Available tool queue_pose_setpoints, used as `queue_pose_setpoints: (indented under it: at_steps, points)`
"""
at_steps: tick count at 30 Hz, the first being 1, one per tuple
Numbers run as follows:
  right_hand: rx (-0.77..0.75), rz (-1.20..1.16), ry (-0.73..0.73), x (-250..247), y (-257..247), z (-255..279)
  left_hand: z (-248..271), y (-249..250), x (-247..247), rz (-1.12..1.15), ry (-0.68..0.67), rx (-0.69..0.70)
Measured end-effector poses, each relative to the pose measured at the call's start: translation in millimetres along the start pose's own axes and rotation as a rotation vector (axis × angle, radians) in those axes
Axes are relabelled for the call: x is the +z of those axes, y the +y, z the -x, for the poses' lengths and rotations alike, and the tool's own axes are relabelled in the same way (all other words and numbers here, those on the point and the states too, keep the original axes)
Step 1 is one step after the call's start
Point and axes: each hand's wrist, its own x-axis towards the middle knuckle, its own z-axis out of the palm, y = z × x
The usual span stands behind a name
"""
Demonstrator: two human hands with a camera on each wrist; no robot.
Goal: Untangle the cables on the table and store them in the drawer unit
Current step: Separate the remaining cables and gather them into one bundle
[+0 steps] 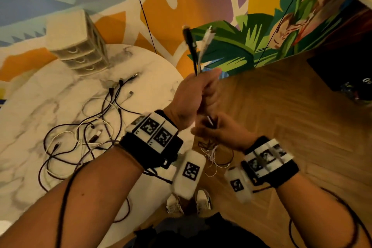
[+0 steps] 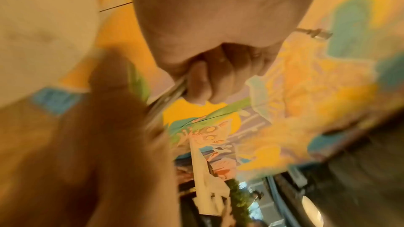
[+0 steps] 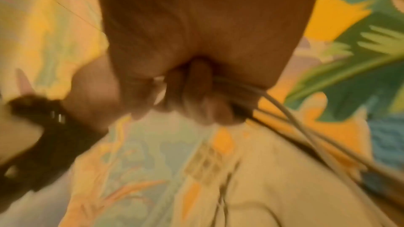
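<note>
Cables [image 1: 198, 50] in both fists

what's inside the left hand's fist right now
The left hand grips a black cable and a white cable; their plug ends stick up above the fist. The stretch inside the fingers is covered.

Behind it all spreads a bright painted mural [image 1: 201, 2] of orange, purple and green leaf shapes, meeting a herringbone wooden floor [image 1: 291, 110]. Down below, a pair of white sneakers [image 1: 189, 201] stands on that floor.
</note>
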Motion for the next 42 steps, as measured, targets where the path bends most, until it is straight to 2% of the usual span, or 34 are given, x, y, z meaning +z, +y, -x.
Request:
queue_pose_setpoints:
  at_steps: [2,4,7,10,12,13,15,18,21,24,26,29,33,40,42]
  points:
    - [0.071,0.031,0.171,8.2,31.1,-4.6,-2.1,13.0,0.1,-0.323,0.017,0.089]
    - [0.199,0.131,0.339,0.1,66.0,-5.2,2.1,30.2,-2.7,-0.882,0.04,0.22]
    - [0.483,0.283,0.454,-18.9,119.2,10.2,5.8,63.4,-18.8,-1.533,0.073,0.417]
    - [0.698,0.399,0.457,-31.0,149.0,21.5,5.9,72.6,-34.9,-1.775,0.146,0.528]
    - [0.714,0.335,0.512,-35.1,146.7,16.7,8.3,54.9,-32.3,-1.845,0.096,0.539]
    - [0.683,0.282,0.556,-36.0,140.0,11.4,9.8,43.7,-29.3,-1.865,0.071,0.521]
    - [0.558,0.157,0.594,-35.8,119.3,4.4,8.8,17.2,-22.9,-1.83,-0.006,0.396]
    - [0.34,0.081,0.513,-26.4,70.6,1.9,2.0,-19.8,-11.4,-1.571,-0.075,0.161]
    - [0.142,0.15,0.4,-18.0,24.0,5.5,-13.8,-43.9,-2.5,-1.127,0.012,0.0]
    - [0.106,0.03,0.352,-18.3,13.8,10.8,-31.7,-47.8,10.0,-0.893,0.128,0.009]
    - [0.143,-0.013,0.419,-17.5,29.7,15.6,-36.8,-34.2,22.1,-0.88,0.139,0.078]
    - [0.23,0.025,0.515,-17.6,77.4,22.4,-41.0,-6.1,26.9,-0.929,0.181,0.263]
    - [0.482,0.07,0.58,-23.8,139.6,20.9,-35.9,21.9,21.3,-1.06,0.237,0.472]
    - [0.83,0.164,0.437,-27.3,180.1,1.4,-25.2,51.2,3.8,-1.152,0.399,0.556]
    - [0.862,0.129,0.489,-34.4,178.7,-5.0,-22.8,59.0,-3.8,-1.119,0.447,0.578]
